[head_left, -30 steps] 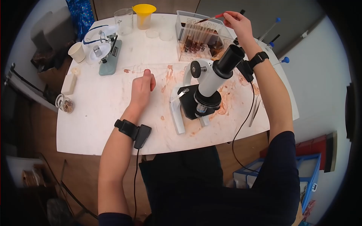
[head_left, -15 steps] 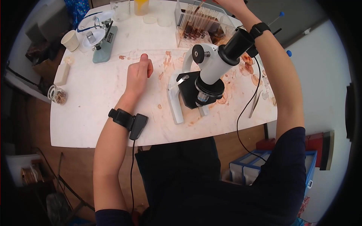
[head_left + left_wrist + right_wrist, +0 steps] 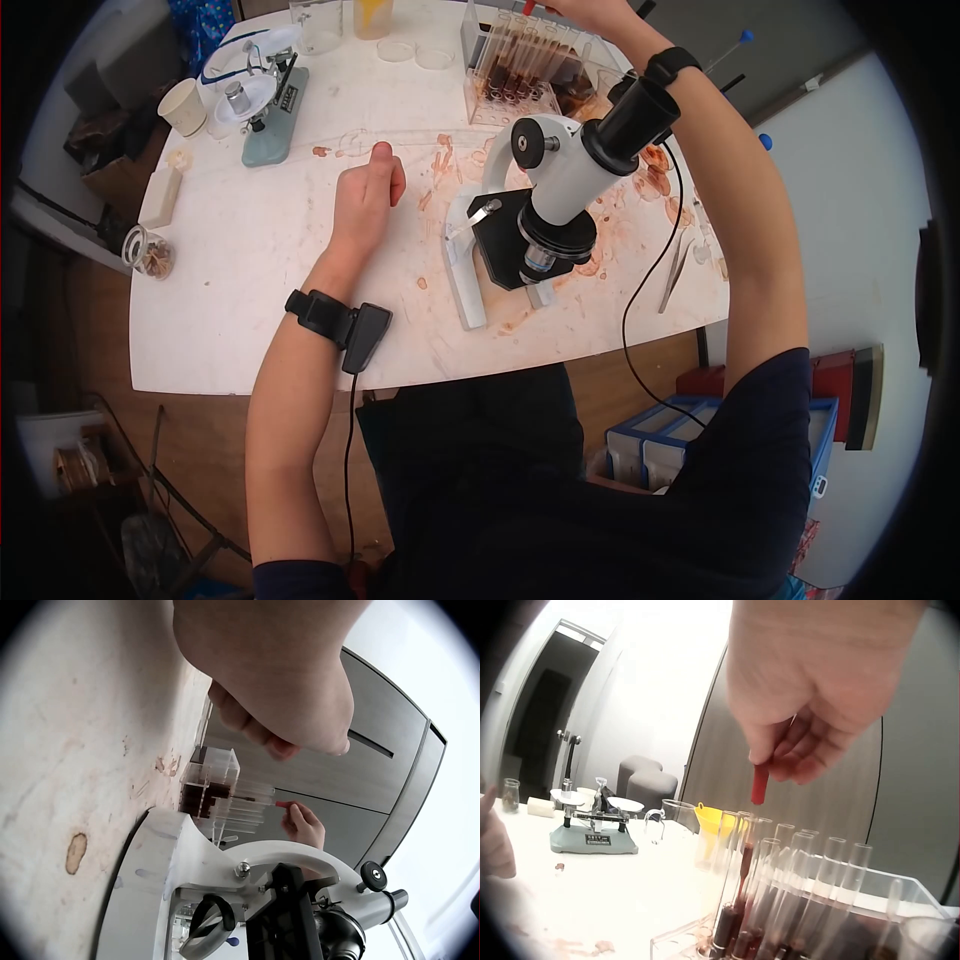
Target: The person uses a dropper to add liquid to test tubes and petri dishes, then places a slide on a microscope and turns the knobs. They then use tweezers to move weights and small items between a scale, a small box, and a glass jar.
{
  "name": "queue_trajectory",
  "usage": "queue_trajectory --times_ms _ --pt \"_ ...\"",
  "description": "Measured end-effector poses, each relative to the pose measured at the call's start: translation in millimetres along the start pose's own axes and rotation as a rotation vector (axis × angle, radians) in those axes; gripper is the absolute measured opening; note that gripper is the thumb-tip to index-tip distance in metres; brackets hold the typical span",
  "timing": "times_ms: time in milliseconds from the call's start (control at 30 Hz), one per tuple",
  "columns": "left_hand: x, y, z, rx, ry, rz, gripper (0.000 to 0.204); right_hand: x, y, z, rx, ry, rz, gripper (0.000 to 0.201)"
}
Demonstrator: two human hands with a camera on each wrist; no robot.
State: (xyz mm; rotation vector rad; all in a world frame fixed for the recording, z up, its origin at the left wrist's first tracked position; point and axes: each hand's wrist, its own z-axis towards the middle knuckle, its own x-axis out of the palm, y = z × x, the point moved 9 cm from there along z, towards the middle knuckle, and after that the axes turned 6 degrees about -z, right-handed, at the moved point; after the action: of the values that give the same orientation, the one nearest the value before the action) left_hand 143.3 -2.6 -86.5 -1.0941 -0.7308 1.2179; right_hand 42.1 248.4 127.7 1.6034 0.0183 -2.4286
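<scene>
My right hand holds a dropper by its red rubber bulb between thumb and fingers. The dropper's stem goes down inside one of several test tubes, with dark red liquid about it. These tubes stand upright in a clear plastic rack behind the microscope. My left hand rests on the white table left of the microscope, fingers loosely curled, thumb along the top, holding nothing. In the left wrist view its fingers are partly hidden behind the palm.
A balance scale, paper cup, white block and glass jar stand at the left. Beaker, yellow funnel and glass dishes are at the back. Tweezers lie among reddish stains at the right.
The dropper, earlier slanted above the tubes, now points down inside one, with my right hand lower over the rack. The head view has tilted down; my left hand keeps its place.
</scene>
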Motion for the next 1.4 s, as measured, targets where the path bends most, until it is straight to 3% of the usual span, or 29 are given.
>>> queue_trajectory --times_ms 533,733,1400 --pt "0.4 -0.3 -0.1 0.003 0.001 -0.014 0.072 5.0 0.2 4.9 -0.065 -0.048 -0.026 0.02" --pt "0.3 -0.3 0.0 0.003 0.0 -0.007 0.071 6.8 -1.9 1.7 0.021 -0.027 -0.025 0.022" --pt "0.5 0.5 -0.5 0.008 0.002 -0.015 0.073 3.6 11.5 -4.7 -0.063 -0.162 0.035 0.02"
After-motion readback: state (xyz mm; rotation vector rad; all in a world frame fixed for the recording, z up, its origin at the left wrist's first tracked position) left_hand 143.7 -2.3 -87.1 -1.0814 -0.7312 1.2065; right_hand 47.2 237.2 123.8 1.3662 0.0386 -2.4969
